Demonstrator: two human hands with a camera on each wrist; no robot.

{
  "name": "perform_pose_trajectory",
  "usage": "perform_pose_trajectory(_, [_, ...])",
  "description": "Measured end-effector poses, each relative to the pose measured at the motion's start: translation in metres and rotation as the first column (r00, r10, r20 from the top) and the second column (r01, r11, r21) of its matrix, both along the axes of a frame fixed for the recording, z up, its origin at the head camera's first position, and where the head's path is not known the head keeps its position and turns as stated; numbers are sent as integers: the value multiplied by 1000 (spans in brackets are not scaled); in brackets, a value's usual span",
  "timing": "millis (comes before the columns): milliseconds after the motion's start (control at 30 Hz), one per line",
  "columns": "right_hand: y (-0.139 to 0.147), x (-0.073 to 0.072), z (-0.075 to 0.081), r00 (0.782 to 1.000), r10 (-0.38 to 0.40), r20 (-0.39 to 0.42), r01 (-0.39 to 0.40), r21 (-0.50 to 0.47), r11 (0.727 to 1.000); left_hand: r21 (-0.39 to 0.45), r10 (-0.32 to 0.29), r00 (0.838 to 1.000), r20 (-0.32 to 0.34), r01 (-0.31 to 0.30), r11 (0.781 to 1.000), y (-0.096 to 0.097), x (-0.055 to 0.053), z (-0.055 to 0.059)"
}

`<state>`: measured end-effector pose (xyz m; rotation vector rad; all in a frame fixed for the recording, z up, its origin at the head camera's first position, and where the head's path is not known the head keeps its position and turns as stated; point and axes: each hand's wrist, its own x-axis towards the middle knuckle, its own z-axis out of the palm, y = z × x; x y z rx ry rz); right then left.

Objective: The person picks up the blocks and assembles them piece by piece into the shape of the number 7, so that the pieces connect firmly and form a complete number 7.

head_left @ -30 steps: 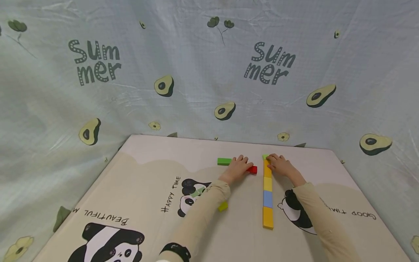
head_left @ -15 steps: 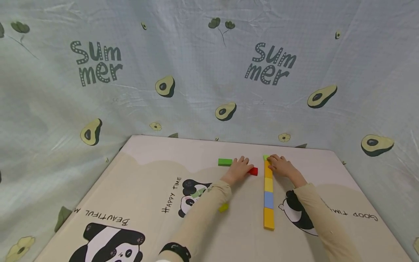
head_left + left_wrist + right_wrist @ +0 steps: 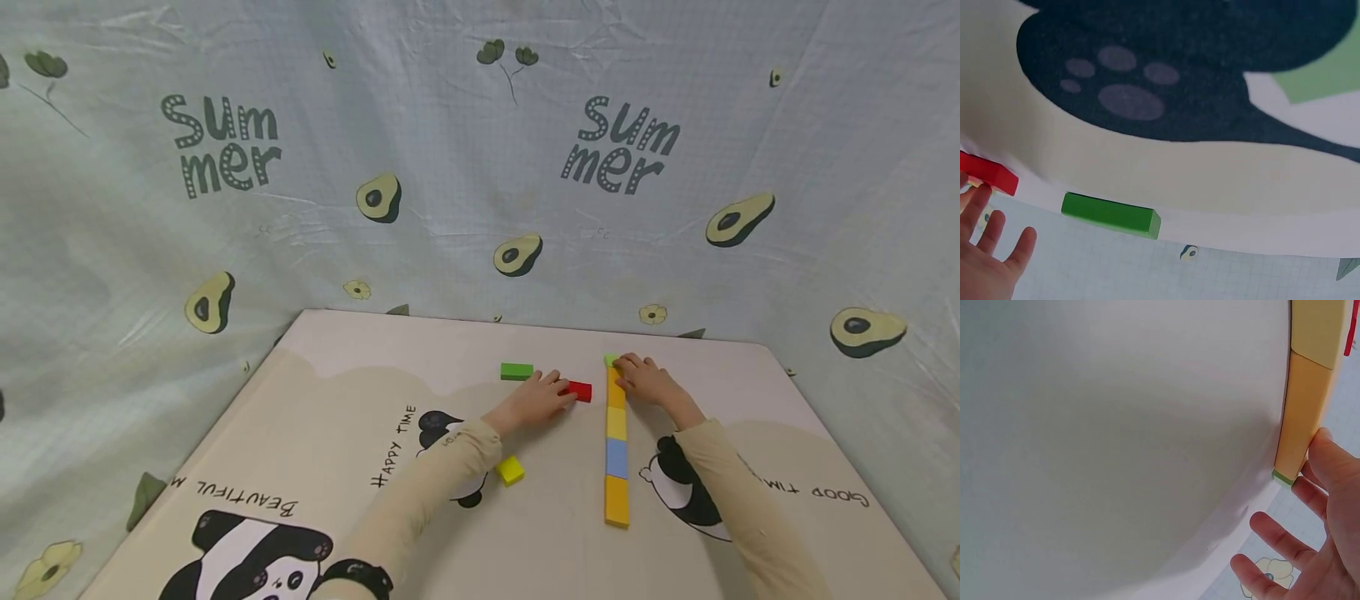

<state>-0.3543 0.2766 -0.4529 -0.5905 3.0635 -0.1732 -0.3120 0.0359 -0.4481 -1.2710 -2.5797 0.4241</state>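
A row of blocks runs away from me, with an orange block (image 3: 617, 502) nearest, then blue (image 3: 617, 457), pale yellow (image 3: 616, 423), another orange block (image 3: 1302, 403) and a light green block (image 3: 1283, 477) at the far end. My right hand (image 3: 649, 382) rests at that far end. Its thumb touches the orange block's side, and another finger is at the green one. Its other fingers spread loosely. Left of the row, my left hand (image 3: 533, 402) holds the left part of a red block (image 3: 581, 391) at its fingertips; the thumb is hard to see.
A darker green block (image 3: 1110, 214) lies left of the red one, near the table's far edge. A yellow block (image 3: 511, 471) lies beside my left forearm. The tablecloth (image 3: 330, 400) has panda prints, and a patterned cloth (image 3: 450, 125) hangs behind the table.
My left hand and forearm have shifted left and slightly nearer, uncovering more of the red and yellow blocks. The red block stays about where it was. My right hand and the row have hardly moved.
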Motion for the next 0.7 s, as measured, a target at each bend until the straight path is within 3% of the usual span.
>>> perform_pose_trajectory(267, [1, -1, 0, 1000, 3, 3, -3, -13, 1000, 36, 54, 996, 71, -57, 998, 2, 2, -3])
perform_pose_trajectory(433, [0, -2, -1, 1000, -6, 0, 6, -4, 1000, 80, 114, 982, 148, -127, 989, 9, 2, -3])
perform_pose_trajectory(533, [1, -2, -1, 1000, -5, -3, 5, -1, 1000, 93, 174, 962, 210, -197, 976, 15, 1, -2])
perform_pose_trajectory(700, [0, -1, -1, 1000, -4, 3, 4, -11, 1000, 87, 285, 909, 305, -324, 942, 26, -1, -3])
